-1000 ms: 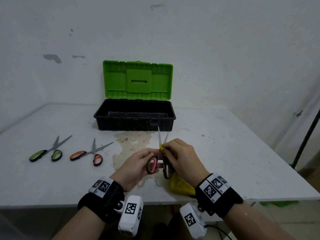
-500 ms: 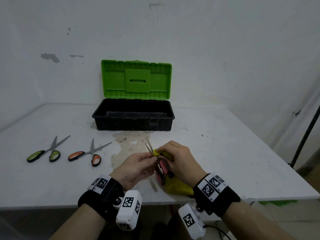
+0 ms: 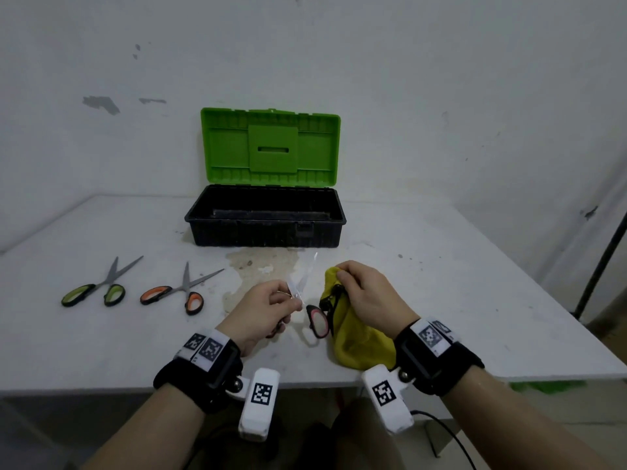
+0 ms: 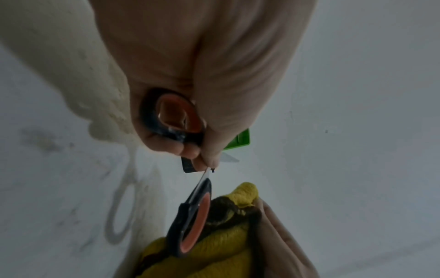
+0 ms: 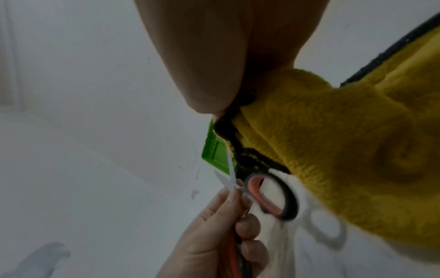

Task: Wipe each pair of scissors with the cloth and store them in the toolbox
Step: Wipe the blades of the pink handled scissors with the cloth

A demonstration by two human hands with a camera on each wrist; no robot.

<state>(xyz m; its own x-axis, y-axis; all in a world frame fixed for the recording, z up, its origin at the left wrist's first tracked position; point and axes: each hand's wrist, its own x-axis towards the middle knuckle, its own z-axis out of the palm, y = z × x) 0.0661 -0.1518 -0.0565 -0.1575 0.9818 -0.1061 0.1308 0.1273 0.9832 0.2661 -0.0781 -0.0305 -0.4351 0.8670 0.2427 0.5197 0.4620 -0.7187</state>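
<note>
Your left hand is curled round the red scissors, thumb and fingertips pinching near the pivot where the pale metal blades begin. One black loop with a smooth coral lining sits inside your palm, plain in the left wrist view; the other oval loop hangs free to the right, just beside the cloth. The blades stand slightly apart and tilt up and away, blurred in the head view.

Your right hand is bunched on the cloth, fingers gripping its top fold. It is a thick, fuzzy yellow fabric with a dark stitched hem that twists under your thumb, and its lower part sags in a soft heap on the table near the front edge. Whether cloth and free loop actually touch, you cannot tell.

The table is a flat, matte white slab, scuffed, with a brownish blotchy stain beyond your hands.

Off to your left lie the orange scissors and, further left, the green scissors, both flat, blades spread in a narrow V pointing away, handles black with coloured inner rings. They lie near each other but apart.

Farthest back sits the toolbox: a ribbed black rectangular tub, open, its glossy green lid standing upright against the patchy white wall.
</note>
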